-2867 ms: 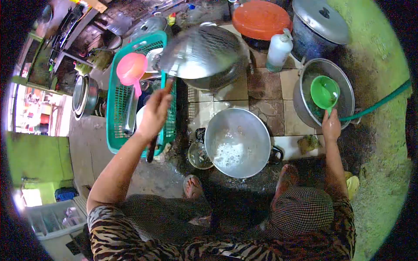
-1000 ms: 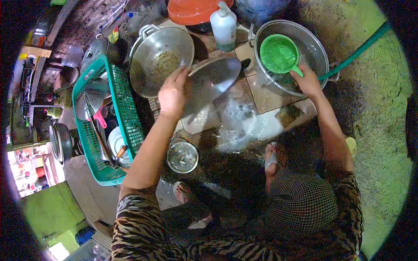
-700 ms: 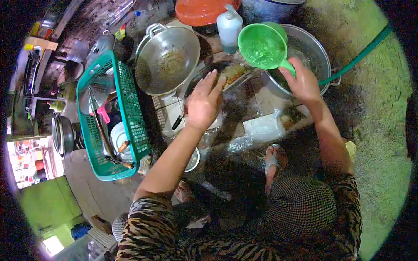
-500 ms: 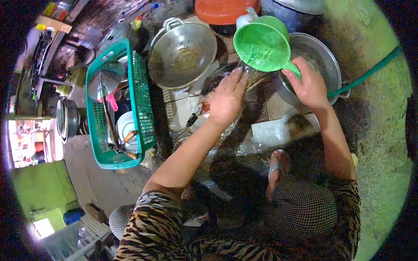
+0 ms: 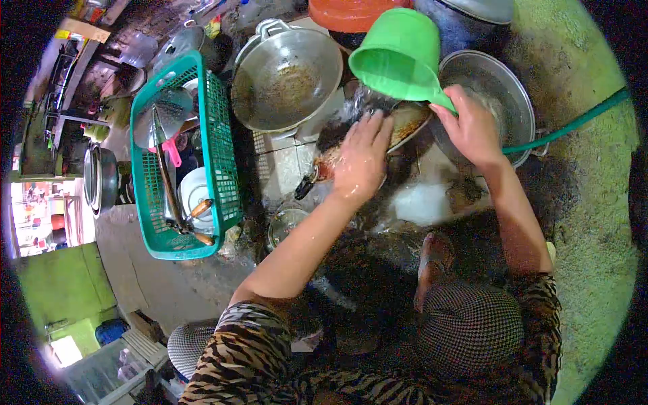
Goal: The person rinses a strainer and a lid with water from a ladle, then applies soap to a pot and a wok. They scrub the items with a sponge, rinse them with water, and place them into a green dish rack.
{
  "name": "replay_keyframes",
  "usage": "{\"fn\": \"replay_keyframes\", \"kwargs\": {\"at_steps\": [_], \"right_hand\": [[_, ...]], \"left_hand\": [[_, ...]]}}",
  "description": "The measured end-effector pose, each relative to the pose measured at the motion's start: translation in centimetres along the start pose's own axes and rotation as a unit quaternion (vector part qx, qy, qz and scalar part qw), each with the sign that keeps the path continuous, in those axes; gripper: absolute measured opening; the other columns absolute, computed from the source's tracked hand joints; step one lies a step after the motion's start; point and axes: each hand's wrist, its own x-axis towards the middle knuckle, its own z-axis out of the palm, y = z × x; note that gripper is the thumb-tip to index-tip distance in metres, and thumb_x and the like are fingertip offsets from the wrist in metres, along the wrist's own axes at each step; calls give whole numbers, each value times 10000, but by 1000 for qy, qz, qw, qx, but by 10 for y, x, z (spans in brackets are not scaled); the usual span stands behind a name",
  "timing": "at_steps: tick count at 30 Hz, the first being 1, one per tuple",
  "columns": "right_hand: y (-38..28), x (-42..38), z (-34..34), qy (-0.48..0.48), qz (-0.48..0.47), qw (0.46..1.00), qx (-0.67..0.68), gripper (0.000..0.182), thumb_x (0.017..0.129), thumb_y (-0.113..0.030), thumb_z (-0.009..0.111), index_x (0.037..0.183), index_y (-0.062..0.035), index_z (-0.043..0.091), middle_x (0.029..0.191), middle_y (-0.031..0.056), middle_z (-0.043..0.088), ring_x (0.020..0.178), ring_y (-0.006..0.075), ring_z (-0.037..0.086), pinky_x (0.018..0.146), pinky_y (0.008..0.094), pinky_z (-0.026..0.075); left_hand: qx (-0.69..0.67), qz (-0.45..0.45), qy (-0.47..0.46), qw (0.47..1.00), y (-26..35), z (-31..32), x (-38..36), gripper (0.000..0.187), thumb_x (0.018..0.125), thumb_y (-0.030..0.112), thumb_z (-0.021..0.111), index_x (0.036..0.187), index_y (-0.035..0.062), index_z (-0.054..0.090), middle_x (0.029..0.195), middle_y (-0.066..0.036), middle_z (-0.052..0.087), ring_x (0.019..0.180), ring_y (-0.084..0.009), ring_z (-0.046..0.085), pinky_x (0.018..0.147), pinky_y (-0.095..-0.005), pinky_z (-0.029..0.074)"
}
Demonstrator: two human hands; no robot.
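My right hand (image 5: 472, 131) grips the handle of a green plastic dipper (image 5: 398, 57), which is tipped so that water pours from its rim. Below the stream lies a dark, worn frying pan (image 5: 410, 125), with a black handle end (image 5: 307, 185) toward the lower left. My left hand (image 5: 364, 158) rests on the pan with its fingers stretched out, wet and holding nothing. Much of the pan is hidden by that hand and the falling water.
A teal basket (image 5: 224, 128) with utensils and dishes stands at left. Behind the pan sits a metal wok (image 5: 287, 84). A metal pot (image 5: 523, 101) is at right, with a green hose (image 5: 574, 131) leading to it. My foot (image 5: 435, 253) is close below.
The dipper has tipped further and moved slightly left, and water now splashes onto the pan. More of the pan's right side shows. My left hand has moved slightly right and down.
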Motion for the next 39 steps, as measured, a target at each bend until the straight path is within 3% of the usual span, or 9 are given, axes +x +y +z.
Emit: {"fn": "replay_keyframes", "kwargs": {"at_steps": [11,19,22,24,29,31,34,37,39], "right_hand": [[152,-46,13,25,308,929,-206,289,872,-227,443,1104,-54,426,911,220,600,829,419,583,699,510,464],[157,-57,32,-171,322,904,-225,304,866,-184,346,1112,-41,455,953,224,608,864,408,593,738,496,475],[178,-69,48,-52,204,960,-186,289,852,-236,457,1059,-38,494,875,194,628,797,335,622,670,448,489],[163,-61,28,-93,297,949,-47,299,831,-259,517,1031,-36,513,834,171,628,754,294,621,639,415,483],[139,-70,1,-107,383,910,121,321,797,-288,618,982,-36,542,735,96,614,649,199,592,573,334,458],[121,-77,-5,-52,278,955,85,288,804,-298,607,941,-49,555,749,112,621,677,243,611,599,363,469],[107,-83,0,64,65,994,-62,253,812,-288,597,918,-67,537,741,137,612,708,290,616,625,399,478],[72,-76,-10,24,73,993,-86,238,826,-284,567,924,-75,507,741,163,600,735,342,603,639,442,480],[61,-74,-6,16,77,992,-102,232,818,-266,582,928,-81,495,734,156,596,700,349,596,597,437,467]], "left_hand": [[-161,-152,59,973,-46,-42,-11,536,745,-85,433,1249,95,474,1268,-197,455,1196,-331,418,1014,-348,320],[-286,-535,62,792,-76,22,-82,267,899,171,508,1122,35,564,970,-75,605,839,-140,532,773,-287,417],[-310,-546,71,775,-89,66,-111,280,896,265,507,1031,27,569,840,-89,614,737,-177,530,682,-348,427],[-553,-552,149,606,-91,83,-114,272,897,245,506,1063,35,554,868,-74,621,773,-181,551,700,-339,446],[-375,-590,113,706,-117,120,-114,305,874,191,531,1138,40,503,1002,-109,589,888,-242,554,781,-374,453],[143,-326,226,907,-78,98,-77,380,821,205,573,1138,15,483,980,-181,571,987,-347,518,890,-393,401],[-108,-339,106,928,-37,124,-48,328,786,206,595,1064,39,554,996,-182,569,1040,-331,497,909,-384,379],[-471,-354,-153,793,-55,231,-23,241,757,214,603,873,3,612,801,-161,624,716,-285,592,679,-397,464],[-364,-340,-230,836,-37,222,16,239,741,195,603,868,-7,610,807,-161,623,716,-273,591,656,-392,458]]}}
